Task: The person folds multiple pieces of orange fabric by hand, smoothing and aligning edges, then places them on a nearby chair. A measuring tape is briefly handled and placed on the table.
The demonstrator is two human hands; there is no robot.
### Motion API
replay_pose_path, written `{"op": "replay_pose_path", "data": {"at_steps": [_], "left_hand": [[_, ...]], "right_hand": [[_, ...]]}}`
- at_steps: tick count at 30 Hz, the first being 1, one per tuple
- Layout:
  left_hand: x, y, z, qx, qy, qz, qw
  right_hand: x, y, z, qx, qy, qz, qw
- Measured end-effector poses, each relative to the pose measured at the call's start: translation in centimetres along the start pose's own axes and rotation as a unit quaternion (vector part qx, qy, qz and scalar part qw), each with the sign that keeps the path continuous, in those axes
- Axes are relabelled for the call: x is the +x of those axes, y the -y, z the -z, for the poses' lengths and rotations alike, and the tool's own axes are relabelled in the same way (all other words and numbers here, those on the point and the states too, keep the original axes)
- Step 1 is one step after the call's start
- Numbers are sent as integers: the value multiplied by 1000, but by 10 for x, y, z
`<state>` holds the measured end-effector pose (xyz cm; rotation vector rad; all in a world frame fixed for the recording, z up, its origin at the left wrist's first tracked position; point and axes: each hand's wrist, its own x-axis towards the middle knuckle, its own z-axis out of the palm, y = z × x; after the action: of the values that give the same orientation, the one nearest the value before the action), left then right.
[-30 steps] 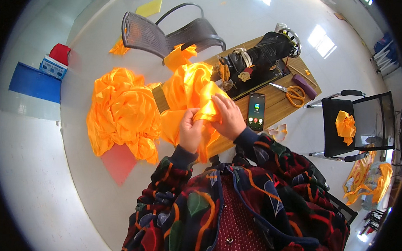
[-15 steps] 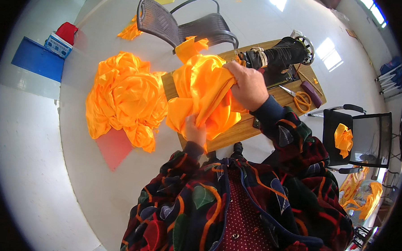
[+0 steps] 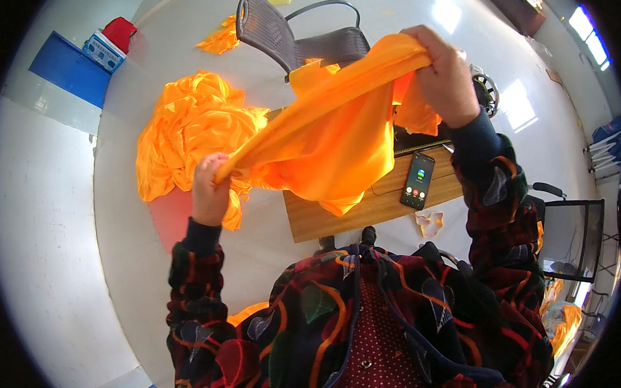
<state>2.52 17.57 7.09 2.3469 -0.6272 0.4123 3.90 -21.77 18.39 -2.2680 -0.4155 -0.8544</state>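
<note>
Pale glossy floor [image 3: 181, 306] all round, window glare on it top right. We have the orange satin cloth piece [image 3: 333, 139] stretched in the air between both hands, over the wooden table [image 3: 365, 210].

Left hand [image 3: 210, 186]: fist shut on the low corner of the cloth, fingers curled tight together. Right hand [image 3: 444, 75]: raised high, fingers and thumb pinching the top edge; fingertips are buried in the fold, so we can't see the exact grip.

Hidden or cut off:
- cloth covers most of the table top and almost all of the black sewing machine [image 3: 481, 90]; only its handwheel end shows past the right wrist.
- black smartphone [image 3: 418, 181] lies flat on the table near its front edge, screen lit.
- grey woven chair [image 3: 283, 37] behind the table, seat partly blocked by the cloth.

Big heap of the same orange fabric [image 3: 185, 129] on the floor left of the table. Blue mat [image 3: 66, 76] and a red-topped box [image 3: 113, 36] far left. Black chair [image 3: 565, 233] on the right, bent by the lens rim.
</note>
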Motion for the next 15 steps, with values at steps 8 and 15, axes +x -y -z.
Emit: {"op": "replay_pose_path", "data": {"at_steps": [8, 15], "left_hand": [[24, -36, 62, -407, 42, 137, 902], [33, -45, 36, -401, 98, 140, 900]], "right_hand": [[49, -4, 35, 118, -14, 24, 993], [87, 14, 52, 162, -27, -44, 986]]}}
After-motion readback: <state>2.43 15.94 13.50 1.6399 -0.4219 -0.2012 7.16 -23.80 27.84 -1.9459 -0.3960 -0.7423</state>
